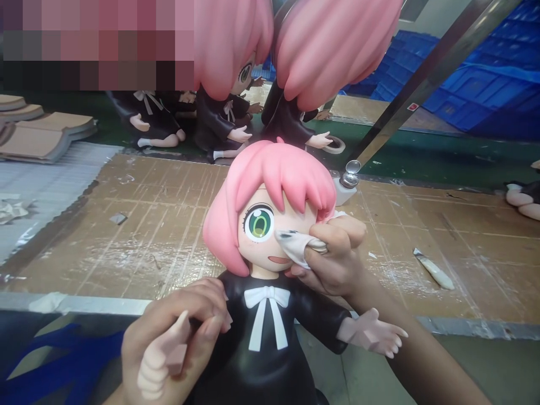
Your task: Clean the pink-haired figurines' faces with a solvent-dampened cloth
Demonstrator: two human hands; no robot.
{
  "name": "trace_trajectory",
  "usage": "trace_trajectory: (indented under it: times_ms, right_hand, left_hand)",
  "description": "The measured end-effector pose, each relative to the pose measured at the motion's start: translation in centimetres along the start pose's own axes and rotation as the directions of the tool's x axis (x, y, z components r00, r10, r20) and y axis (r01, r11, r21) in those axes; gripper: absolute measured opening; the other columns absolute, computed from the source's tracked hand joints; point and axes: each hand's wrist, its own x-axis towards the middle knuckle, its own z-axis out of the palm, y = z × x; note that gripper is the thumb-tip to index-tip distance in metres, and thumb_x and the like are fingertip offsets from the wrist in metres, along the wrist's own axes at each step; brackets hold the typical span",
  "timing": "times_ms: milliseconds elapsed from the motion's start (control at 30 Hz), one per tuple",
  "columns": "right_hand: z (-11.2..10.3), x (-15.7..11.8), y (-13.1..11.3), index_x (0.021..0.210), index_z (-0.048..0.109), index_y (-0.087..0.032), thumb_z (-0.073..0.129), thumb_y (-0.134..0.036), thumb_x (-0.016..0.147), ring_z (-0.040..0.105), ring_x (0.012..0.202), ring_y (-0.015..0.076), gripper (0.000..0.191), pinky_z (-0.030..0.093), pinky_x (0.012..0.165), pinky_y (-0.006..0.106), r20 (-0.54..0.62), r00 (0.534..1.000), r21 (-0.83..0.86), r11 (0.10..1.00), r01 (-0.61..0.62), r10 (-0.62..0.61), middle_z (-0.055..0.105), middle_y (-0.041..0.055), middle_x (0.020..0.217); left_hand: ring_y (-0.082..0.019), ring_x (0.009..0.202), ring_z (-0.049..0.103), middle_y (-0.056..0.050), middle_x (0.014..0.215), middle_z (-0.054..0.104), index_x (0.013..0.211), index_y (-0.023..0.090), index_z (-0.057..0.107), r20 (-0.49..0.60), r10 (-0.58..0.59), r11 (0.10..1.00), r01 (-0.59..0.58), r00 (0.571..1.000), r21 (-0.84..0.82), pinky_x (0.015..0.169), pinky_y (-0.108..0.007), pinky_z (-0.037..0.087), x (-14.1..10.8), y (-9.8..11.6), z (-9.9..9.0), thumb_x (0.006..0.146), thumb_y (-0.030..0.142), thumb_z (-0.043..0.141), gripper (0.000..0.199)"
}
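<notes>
Front figure (270,281), one; hands (342,256), two; cloth (298,246), one.

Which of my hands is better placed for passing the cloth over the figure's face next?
Probably the right hand: it already holds the white cloth at the figure's face. The left hand sits lower, away from the face, curled around the figure's arm.

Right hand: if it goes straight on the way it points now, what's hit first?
Most likely the doll's face, beside the nose. The cloth in the right hand leads and may already touch; depth is unclear from this single view.
</notes>
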Motion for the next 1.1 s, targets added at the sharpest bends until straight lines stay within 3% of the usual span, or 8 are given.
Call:
trace_trajectory:
  times_ms: [167, 300, 533, 700, 933, 1100]
  right_hand:
    - [-1.1, -1.6, 1.0, 0.090, 0.069, -0.025, 0.057, -0.037, 0.093, 0.043, 0.087, 0.0219, 0.017, 0.041, 0.075, 0.038, 0.021, 1.000, -0.003, 1.000, 0.021, -0.021, 0.048, 0.0065, 0.098]
    - [-1.9, -2.3, 1.6, 0.084, 0.070, -0.028, 0.052, -0.038, 0.095, 0.043, 0.080, 0.0208, 0.024, 0.041, 0.070, 0.038, -0.003, 0.998, -0.009, 0.998, 0.057, -0.057, 0.047, 0.0053, 0.088]
    - [-0.8, -0.9, 0.6, 0.086, 0.070, -0.028, 0.051, -0.041, 0.097, 0.043, 0.086, 0.0217, 0.026, 0.041, 0.073, 0.038, -0.018, 0.997, 0.032, 0.997, 0.070, -0.069, 0.052, 0.0059, 0.092]
    - [-1.7, -1.4, 0.3, 0.083, 0.069, -0.024, 0.053, -0.031, 0.096, 0.043, 0.085, 0.0206, 0.022, 0.041, 0.073, 0.037, 0.037, 0.998, 0.055, 0.997, 0.054, -0.056, 0.053, 0.0057, 0.093]
    - [-0.9, -0.7, 0.2, 0.102, 0.064, -0.021, 0.056, -0.030, 0.095, 0.044, 0.093, 0.0224, 0.014, 0.041, 0.076, 0.040, 0.000, 1.000, 0.068, 0.998, -0.004, 0.004, 0.048, 0.0067, 0.102]
    - [-0.8, -1.4, 0.4, 0.099, 0.064, -0.021, 0.047, -0.032, 0.099, 0.046, 0.089, 0.0205, 0.020, 0.040, 0.074, 0.038, -0.013, 1.000, 0.081, 0.997, 0.008, -0.007, 0.049, 0.0057, 0.099]
  left_hand:
    - [-0.015, 0.060, 0.069, 0.004, 0.058, 0.065, 0.076, 0.027, 0.060, -0.005, 0.001, 1.000, -0.001, 1.000, 0.009, 0.071, -0.027, 0.065, 0.1, 0.3, -0.1, 0.080, 0.008, 0.052, 0.021]
    - [-0.018, 0.064, 0.071, 0.004, 0.059, 0.066, 0.077, 0.029, 0.061, -0.013, -0.050, 0.998, 0.051, 0.999, 0.028, 0.073, -0.032, 0.066, 0.0, 0.3, 0.0, 0.081, 0.011, 0.053, 0.021]
    - [-0.016, 0.068, 0.072, 0.003, 0.062, 0.068, 0.078, 0.026, 0.060, 0.020, -0.022, 1.000, 0.022, 1.000, 0.016, 0.077, -0.027, 0.064, -0.2, 0.0, -0.4, 0.083, 0.010, 0.058, 0.017]
    - [-0.017, 0.070, 0.072, 0.002, 0.062, 0.068, 0.081, 0.028, 0.061, 0.023, -0.020, 1.000, 0.020, 1.000, 0.002, 0.075, -0.028, 0.064, -0.3, 0.0, -0.4, 0.084, 0.013, 0.058, 0.016]
    - [-0.014, 0.067, 0.071, 0.004, 0.060, 0.064, 0.078, 0.025, 0.059, 0.049, -0.017, 1.000, 0.015, 0.999, 0.026, 0.076, -0.024, 0.062, 0.3, 0.3, -0.3, 0.083, 0.009, 0.054, 0.017]
    - [-0.014, 0.070, 0.072, 0.002, 0.060, 0.065, 0.081, 0.025, 0.060, 0.036, 0.030, 1.000, -0.029, 0.999, -0.008, 0.076, -0.022, 0.062, 0.3, 0.0, -0.5, 0.084, 0.012, 0.059, 0.013]
